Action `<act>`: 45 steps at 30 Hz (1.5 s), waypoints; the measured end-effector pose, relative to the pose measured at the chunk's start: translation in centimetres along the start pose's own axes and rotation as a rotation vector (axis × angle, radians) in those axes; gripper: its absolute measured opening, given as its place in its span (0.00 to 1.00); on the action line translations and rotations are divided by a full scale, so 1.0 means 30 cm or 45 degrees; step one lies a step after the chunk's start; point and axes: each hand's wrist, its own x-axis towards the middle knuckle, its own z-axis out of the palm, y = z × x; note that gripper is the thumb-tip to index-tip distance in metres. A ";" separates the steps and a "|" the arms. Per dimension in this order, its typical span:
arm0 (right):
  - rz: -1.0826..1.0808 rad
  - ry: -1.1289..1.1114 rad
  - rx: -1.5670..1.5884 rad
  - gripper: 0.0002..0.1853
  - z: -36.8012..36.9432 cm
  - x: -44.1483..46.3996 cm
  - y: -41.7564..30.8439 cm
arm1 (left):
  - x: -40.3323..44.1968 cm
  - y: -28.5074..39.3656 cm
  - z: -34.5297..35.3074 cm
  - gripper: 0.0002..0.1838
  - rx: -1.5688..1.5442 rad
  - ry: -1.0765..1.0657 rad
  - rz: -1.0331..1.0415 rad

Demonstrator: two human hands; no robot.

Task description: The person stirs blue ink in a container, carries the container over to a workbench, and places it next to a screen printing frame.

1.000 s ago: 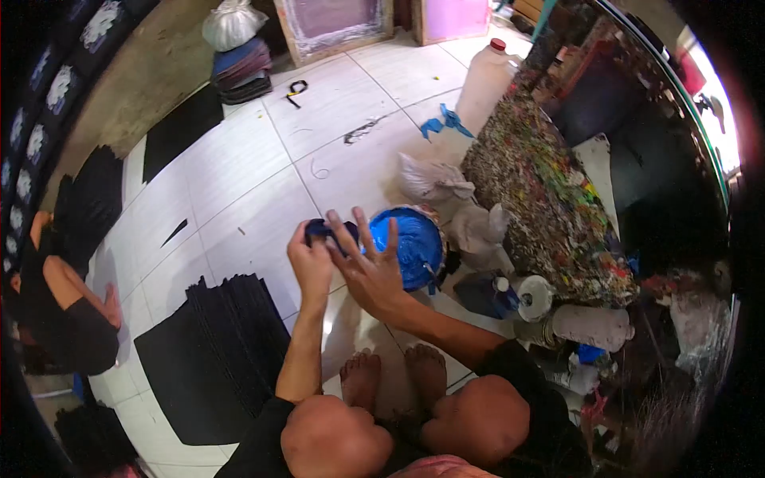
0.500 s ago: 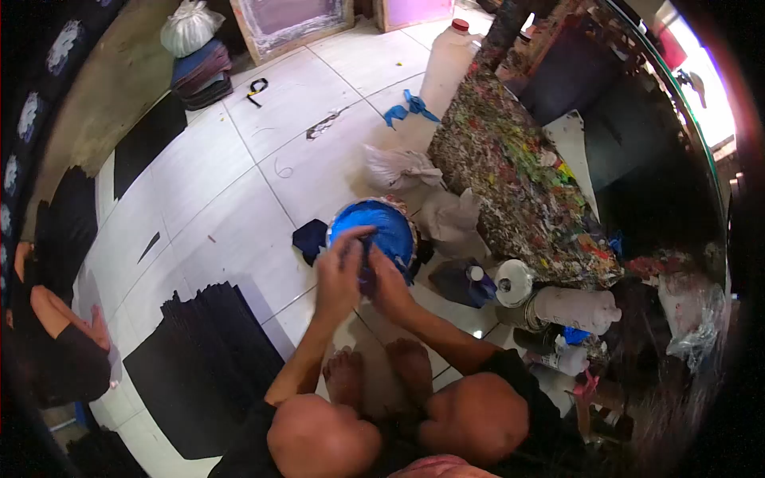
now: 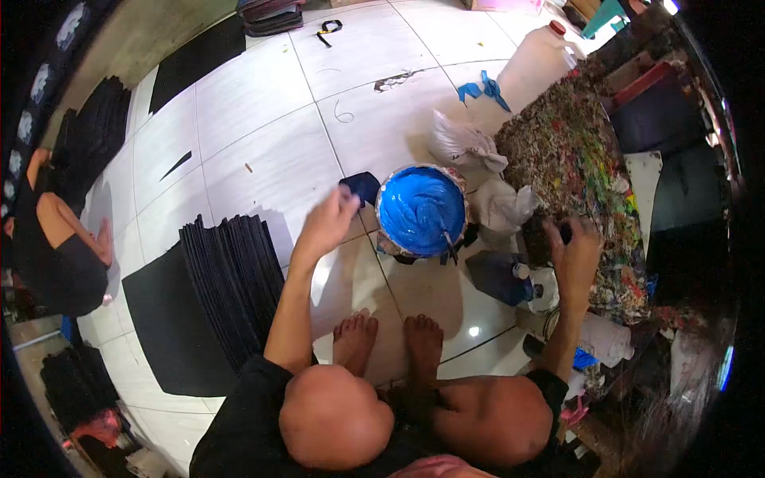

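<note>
A bucket of blue paint with a stick leaning in it stands on the tiles in front of my feet. My left hand hovers left of the bucket, near a dark blue cloth; its fingers are blurred and partly curled, and any contact with the cloth is unclear. On the right, my right hand is at the edge of the paint-crusted block, its fingers curled around a small dark object that I cannot make out. A dark blue bottle lies between that hand and the bucket.
Stacked black sheets lie on the left floor. Another person sits at the far left. White bags stand beside the bucket, with a large jug behind them. Blue scraps and a black strap lie farther off.
My hands were together near the bucket and have parted: the left moved left, the right moved far right to the crusted block. The view has shifted too.
</note>
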 end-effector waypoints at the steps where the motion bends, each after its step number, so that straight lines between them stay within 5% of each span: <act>1: -0.075 -0.076 -0.249 0.14 0.035 -0.009 0.031 | 0.007 -0.085 0.042 0.19 -0.034 -0.333 -0.182; 2: -0.085 -0.091 -0.263 0.14 0.064 -0.021 0.046 | -0.014 -0.138 0.101 0.19 -0.051 -0.342 -0.193; 4: 0.029 0.049 -0.133 0.12 0.110 -0.014 0.062 | -0.048 -0.194 0.207 0.19 -0.869 -0.890 -0.489; 5: 0.023 0.042 -0.131 0.12 0.114 -0.005 0.067 | -0.063 -0.199 0.251 0.19 -0.874 -0.886 -0.497; 7: 0.233 0.003 -0.088 0.14 0.121 0.022 0.077 | -0.074 -0.181 0.337 0.22 -1.662 -0.728 -0.335; 10: 0.156 0.218 0.116 0.15 0.107 0.022 0.093 | -0.096 -0.129 0.399 0.24 -1.825 -0.495 -0.394; 14: 0.196 0.260 0.360 0.15 -0.004 0.002 -0.026 | -0.094 -0.174 0.434 0.23 -1.586 -0.437 -0.418; 16: 0.244 0.317 0.472 0.14 -0.025 -0.007 -0.034 | -0.099 -0.125 0.429 0.25 -1.851 -0.349 -0.297; 20: 0.246 0.326 0.455 0.14 -0.033 -0.003 0.005 | -0.054 -0.127 0.417 0.26 -1.667 -0.338 -0.248; 26: 0.267 0.303 0.438 0.14 0.002 0.008 0.027 | -0.039 -0.085 0.353 0.26 -1.971 -0.267 -0.164; 33: 0.287 0.322 0.015 0.15 0.032 -0.022 0.086 | -0.076 -0.061 0.132 0.27 -1.762 0.035 -0.108; 35: 0.385 0.448 0.575 0.10 -0.043 -0.033 -0.014 | -0.097 -0.011 0.035 0.28 -1.794 0.115 0.021; 38: 0.097 0.247 1.156 0.05 0.015 -0.137 -0.251 | -0.153 0.074 -0.092 0.30 -1.850 0.232 0.173; 39: -0.190 0.116 0.910 0.06 0.055 -0.130 -0.338 | -0.168 0.110 -0.130 0.31 -1.825 0.278 0.214; 41: -0.104 -0.026 1.047 0.05 0.290 -0.113 -0.468 | -0.206 0.130 -0.192 0.33 -1.807 0.349 0.302; 42: -0.379 0.021 0.803 0.06 0.440 -0.096 -0.512 | -0.226 0.135 -0.216 0.33 -1.797 0.369 0.322; 44: -0.481 -0.164 1.121 0.10 0.635 -0.072 -0.660 | -0.255 0.151 -0.253 0.33 -1.776 0.453 0.381; 45: -0.695 -0.020 1.064 0.10 0.690 -0.047 -0.745 | -0.268 0.140 -0.266 0.34 -1.790 0.506 0.370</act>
